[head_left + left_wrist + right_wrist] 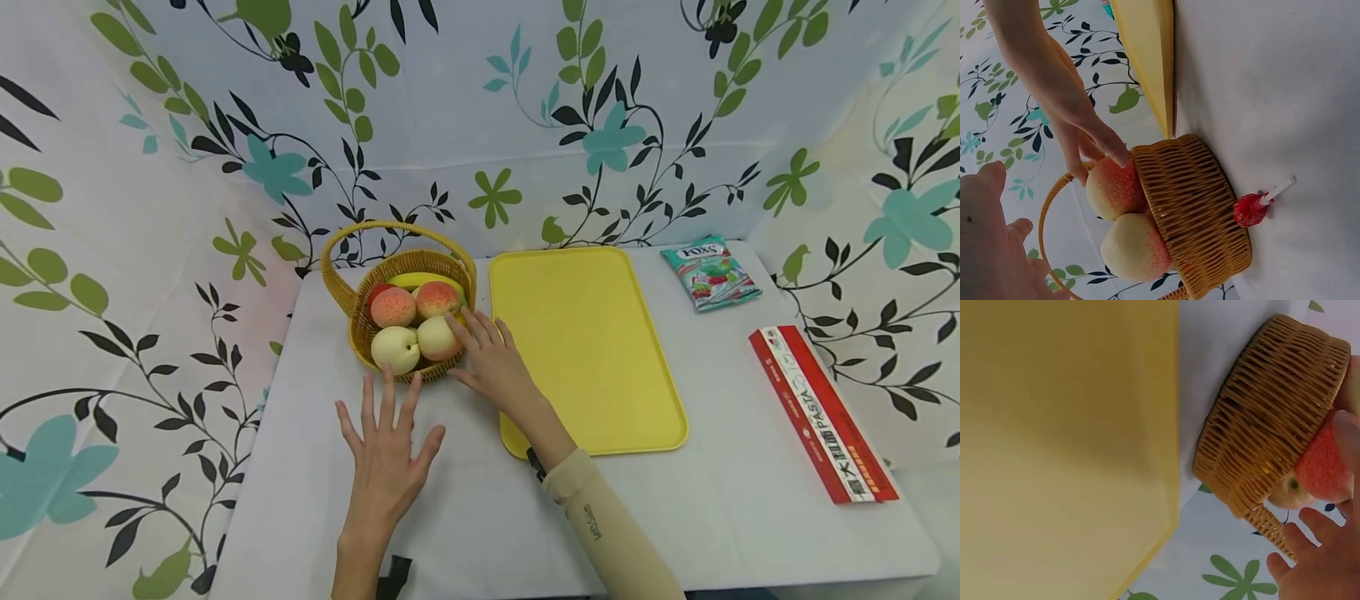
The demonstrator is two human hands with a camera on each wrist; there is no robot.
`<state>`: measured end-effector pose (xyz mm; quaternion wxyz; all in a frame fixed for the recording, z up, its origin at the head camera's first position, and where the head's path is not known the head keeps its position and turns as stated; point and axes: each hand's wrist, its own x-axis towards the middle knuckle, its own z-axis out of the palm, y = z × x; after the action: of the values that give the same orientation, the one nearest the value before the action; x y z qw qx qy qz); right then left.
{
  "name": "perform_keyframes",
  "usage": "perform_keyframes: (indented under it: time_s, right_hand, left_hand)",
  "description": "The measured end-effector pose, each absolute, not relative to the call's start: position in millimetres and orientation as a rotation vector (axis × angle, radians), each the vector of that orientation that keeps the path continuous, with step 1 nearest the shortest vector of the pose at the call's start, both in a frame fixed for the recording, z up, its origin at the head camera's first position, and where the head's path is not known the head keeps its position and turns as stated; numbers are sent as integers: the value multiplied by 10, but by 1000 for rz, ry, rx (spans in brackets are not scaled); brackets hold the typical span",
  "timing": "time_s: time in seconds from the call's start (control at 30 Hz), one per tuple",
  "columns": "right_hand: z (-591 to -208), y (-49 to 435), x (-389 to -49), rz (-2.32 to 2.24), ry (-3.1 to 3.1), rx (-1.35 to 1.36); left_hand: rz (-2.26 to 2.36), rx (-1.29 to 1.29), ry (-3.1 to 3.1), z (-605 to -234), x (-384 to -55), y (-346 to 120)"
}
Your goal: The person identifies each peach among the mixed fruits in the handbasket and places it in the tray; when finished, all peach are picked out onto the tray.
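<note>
Closest to the lens, a beige sleeve (607,517) slants up toward a wicker basket (1194,212) of fruit, where the right hand (491,360) reaches over the rim. Its fingers are loosely extended, thumb set apart; the left hand (385,467) is spread just in front of the basket, holding nothing. Beneath the right fingertips sits a pale peach (433,342), at the basket's front right; the right wrist view crops the hand, so whether they press on it I cannot tell. I judge the step to be a reach to the fruit, and taking it would call for curling thumb and fingers round that peach and lifting it past the rim, avoiding the arched handle (339,288).

Beyond that, a yellow tray (585,350) lies flat just beside the basket, its raised edge near any sideways path. A long red pasta box (823,417) and a smaller snack bag (710,273) rest well apart, unobstructive. Smallest, a red lollipop (1249,210) lies by the basket, where a low left hand could nudge it.
</note>
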<state>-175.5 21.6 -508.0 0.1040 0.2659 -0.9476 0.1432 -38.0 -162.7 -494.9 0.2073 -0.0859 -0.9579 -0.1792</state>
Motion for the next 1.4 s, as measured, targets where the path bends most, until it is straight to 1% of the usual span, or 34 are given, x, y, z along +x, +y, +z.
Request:
perform_keyframes:
  time_s: [0.4, 0.73, 1.0, 1.17, 1.3, 1.4]
  right_hand:
    - [-5085, 35, -1787, 401, -2657, 751]
    - [-5101, 114, -1765, 414, -2564, 735]
    - [-5035, 32, -1837, 545, -2640, 843]
    - [-5049, -28, -1843, 623, -2641, 848]
    - [-5059, 27, -1814, 726, -2574, 867]
    - [-5061, 153, -1772, 774, -2546, 872]
  left_hand:
    - [-514, -206, -2693, -4948, -359, -1647]
    - [-513, -218, -2680, -4964, -361, -1626]
    - [-516, -207, -2711, -4965, -355, -1633]
    - [-514, -188, -2710, -4971, -343, -1671]
    - [-510, -206, -2712, -4973, -352, -1675]
    - [-505, -209, -2713, -4969, -361, -1674]
